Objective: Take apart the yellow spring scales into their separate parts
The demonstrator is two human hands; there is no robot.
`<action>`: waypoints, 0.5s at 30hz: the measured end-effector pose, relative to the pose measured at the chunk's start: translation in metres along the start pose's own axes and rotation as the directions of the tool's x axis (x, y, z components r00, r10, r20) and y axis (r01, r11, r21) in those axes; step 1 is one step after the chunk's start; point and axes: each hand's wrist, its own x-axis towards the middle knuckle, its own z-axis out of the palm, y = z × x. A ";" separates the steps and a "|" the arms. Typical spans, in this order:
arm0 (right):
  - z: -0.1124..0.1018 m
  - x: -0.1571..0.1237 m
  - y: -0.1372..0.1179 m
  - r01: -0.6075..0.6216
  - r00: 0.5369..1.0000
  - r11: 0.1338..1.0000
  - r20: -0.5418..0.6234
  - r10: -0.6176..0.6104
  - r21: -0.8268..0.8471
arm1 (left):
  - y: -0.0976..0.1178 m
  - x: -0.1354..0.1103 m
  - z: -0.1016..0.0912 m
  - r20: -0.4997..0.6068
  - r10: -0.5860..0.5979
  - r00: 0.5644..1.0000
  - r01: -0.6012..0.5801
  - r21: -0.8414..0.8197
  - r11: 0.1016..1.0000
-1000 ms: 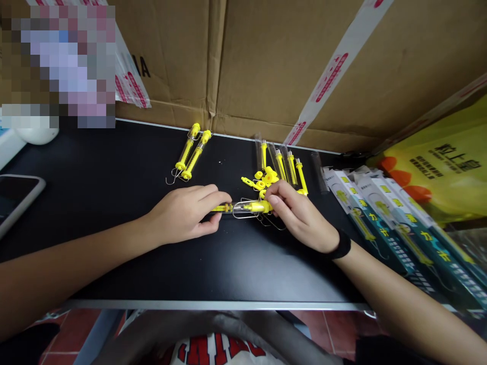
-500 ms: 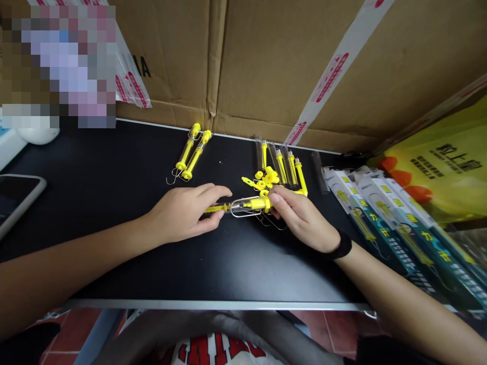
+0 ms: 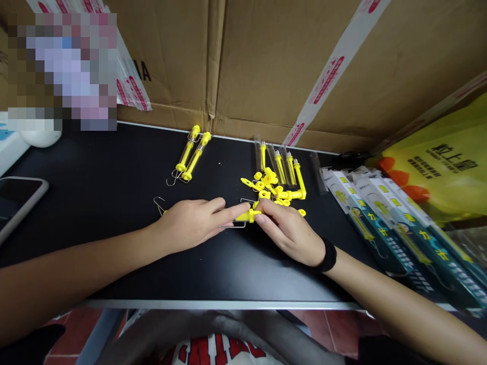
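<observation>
Yellow tube [image 3: 245, 216] lies on the black table [image 3: 114, 167] just beside a heap of yellow parts [image 3: 272, 185], its length gripped under the left hand [image 3: 196, 220] and its end pinched by the right hand [image 3: 291, 230].

- Two bare hands: the left hand [image 3: 190, 223] and the right hand [image 3: 291, 230].
- One yellow piece [image 3: 245, 216] lies between their fingertips, touched by both.
- One wire hook [image 3: 158, 203] pokes out just left of the left hand.
- Two yellow hooked tubes [image 3: 196, 155] lie side by side, well beyond the left hand.
- Four clear tubes with yellow inserts [image 3: 291, 170] lie beyond the right hand.
- The loose yellow caps [image 3: 268, 181] just beyond the right hand's fingertips are too heaped to count.
- About four long packets [image 3: 380, 223] lie to the right of the right hand.
- One phone [image 3: 17, 200] lies far left of the left hand.
</observation>
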 end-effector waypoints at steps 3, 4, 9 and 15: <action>0.001 0.001 0.001 0.003 1.000 1.000 0.012 -0.003 -0.002 | -0.001 0.000 0.000 -0.002 0.003 1.000 -0.002 0.037 0.999; 0.001 0.001 0.001 0.008 1.000 1.000 0.012 -0.008 -0.003 | 0.000 0.000 0.000 0.004 0.005 1.000 -0.005 0.043 0.999; 0.002 0.001 0.004 0.037 0.999 0.999 0.015 -0.038 0.025 | 0.000 -0.001 0.000 0.027 0.014 1.000 -0.015 0.036 0.999; 0.002 0.001 0.007 0.064 0.998 0.995 0.017 -0.065 0.075 | -0.002 -0.002 0.000 0.033 0.019 0.999 -0.019 -0.002 1.000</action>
